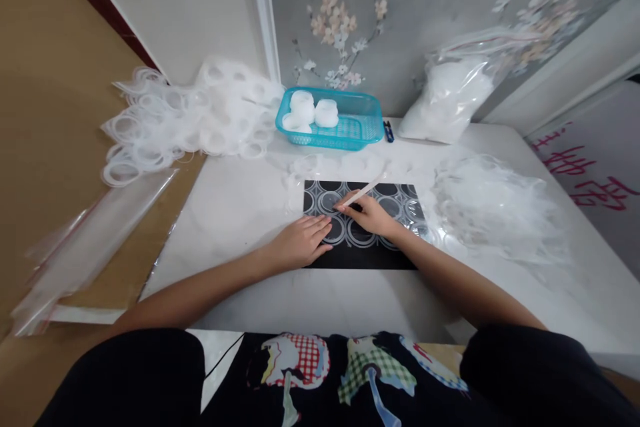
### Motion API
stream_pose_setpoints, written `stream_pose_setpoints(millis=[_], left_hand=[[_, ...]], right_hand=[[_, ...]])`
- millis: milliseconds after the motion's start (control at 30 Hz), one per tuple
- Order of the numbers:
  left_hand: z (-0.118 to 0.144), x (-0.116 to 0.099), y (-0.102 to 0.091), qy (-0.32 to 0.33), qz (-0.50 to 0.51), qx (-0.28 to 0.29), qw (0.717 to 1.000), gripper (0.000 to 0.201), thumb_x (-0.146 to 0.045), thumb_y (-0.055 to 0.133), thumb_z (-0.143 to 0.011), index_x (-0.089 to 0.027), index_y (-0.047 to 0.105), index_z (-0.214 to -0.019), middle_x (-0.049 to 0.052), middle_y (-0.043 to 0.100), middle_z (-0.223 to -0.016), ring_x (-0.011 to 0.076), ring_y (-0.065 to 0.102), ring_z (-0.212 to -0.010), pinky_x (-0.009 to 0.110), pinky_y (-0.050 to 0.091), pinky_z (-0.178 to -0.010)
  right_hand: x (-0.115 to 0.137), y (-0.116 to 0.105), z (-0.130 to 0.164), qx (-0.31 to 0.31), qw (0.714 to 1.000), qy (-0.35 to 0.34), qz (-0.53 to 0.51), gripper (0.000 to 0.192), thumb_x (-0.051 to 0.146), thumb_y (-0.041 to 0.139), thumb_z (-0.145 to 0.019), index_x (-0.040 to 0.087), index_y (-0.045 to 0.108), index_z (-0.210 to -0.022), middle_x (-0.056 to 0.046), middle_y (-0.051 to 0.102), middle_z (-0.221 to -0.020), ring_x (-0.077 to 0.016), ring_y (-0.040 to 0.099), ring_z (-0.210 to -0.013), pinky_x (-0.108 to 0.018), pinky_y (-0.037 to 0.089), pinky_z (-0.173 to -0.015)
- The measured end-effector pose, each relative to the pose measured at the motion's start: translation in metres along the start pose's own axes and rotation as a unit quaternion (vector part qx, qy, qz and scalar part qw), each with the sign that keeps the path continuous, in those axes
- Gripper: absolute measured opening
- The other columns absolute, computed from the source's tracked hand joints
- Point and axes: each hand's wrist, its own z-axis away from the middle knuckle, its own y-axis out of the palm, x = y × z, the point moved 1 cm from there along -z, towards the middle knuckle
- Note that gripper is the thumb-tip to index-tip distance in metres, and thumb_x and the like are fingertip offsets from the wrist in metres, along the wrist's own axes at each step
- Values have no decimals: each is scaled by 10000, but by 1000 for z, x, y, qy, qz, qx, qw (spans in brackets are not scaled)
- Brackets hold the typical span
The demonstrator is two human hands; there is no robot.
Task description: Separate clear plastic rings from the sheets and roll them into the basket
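A black rectangular sheet (365, 258) lies on the white table in front of me. Over it is a clear plastic film (345, 230) marked with rows of pale rings. My left hand (304, 240) rests palm down on the left edge of the film, its fingers stretched out. Held in my right hand (369, 215) is a slim off-white stick (369, 185), slanting up and away to the right. Its lower end is by my fingertips, near one of the upper rings; whether it touches the film I cannot tell.
A blue plastic basket (370, 121) with white ring stacks (327, 113) stands at the back, beside small dark snips (389, 131). Ring-cut film (200, 113) is heaped left, more clear film (495, 210) right. A filled clear bag (445, 97) leans on the wall; flat bags (100, 247) lie left.
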Motion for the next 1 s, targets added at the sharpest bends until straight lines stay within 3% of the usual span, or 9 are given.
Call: stream_pose_setpoints(millis=[233, 567, 700, 833, 900, 967, 1000], left_hand=[[-1, 2, 7, -18, 17, -3, 1000, 529, -470, 356, -1012, -74, 550, -1304, 202, 539, -1378, 294, 507, -1299, 476, 420, -1073], [-9, -4, 6, 16, -6, -7, 1000, 548, -487, 401, -996, -53, 546, -1299, 199, 562, -1356, 311, 510, -1292, 460, 414, -1079], [-9, -6, 7, 6, -12, 1, 1000, 606, -524, 374, -993, -30, 540, -1303, 218, 556, -1355, 320, 505, -1295, 464, 414, -1078], [-6, -8, 9, -7, 0, 17, 1000, 679, -596, 420, -951, -45, 529, -1332, 219, 529, -1381, 327, 461, -1333, 470, 377, -1112], [-3, -7, 8, -10, 23, 23, 999, 709, -624, 442, -930, -48, 534, -1334, 217, 498, -1411, 323, 425, -1361, 458, 351, -1133], [-1, -6, 4, -14, 39, 36, 998, 747, -662, 423, -919, -58, 533, -1343, 203, 464, -1445, 313, 391, -1385, 447, 335, -1143], [-2, -6, 1, -18, 44, 46, 998, 768, -687, 404, -912, -67, 534, -1346, 192, 458, -1452, 308, 385, -1390, 445, 334, -1142]], right_hand=[[0, 0, 1, 11, 1000, -1, 12, 308, 469, 552, -915, 213, 720, -884, -86, 739, -935, -249, 664, -931, -427, 495, -909], [-4, -3, 0, 15, 1000, -18, 21, 234, 369, 541, -937, 216, 717, -936, -84, 743, -972, -251, 663, -961, -427, 505, -902], [0, 2, 11, 37, 987, -79, 136, 202, 269, 509, -957, 220, 705, -968, -82, 733, -1070, -284, 587, -1116, -476, 470, -953], [5, 7, 11, 71, 941, -186, 275, 197, 163, 504, -944, 237, 687, -958, -61, 718, -1118, -287, 489, -1244, -522, 339, -1077], [2, -5, -3, 15, 935, -185, 302, 207, 147, 490, -943, 227, 680, -934, -72, 718, -1053, -273, 518, -1188, -507, 332, -1073], [-6, -27, -18, -140, 932, -112, 316, 249, 138, 438, -952, 199, 676, -920, -101, 702, -986, -272, 542, -1112, -506, 359, -1025], [-10, -39, -21, -243, 915, -58, 317, 283, 136, 400, -960, 182, 676, -920, -117, 691, -971, -277, 546, -1085, -514, 372, -994]])
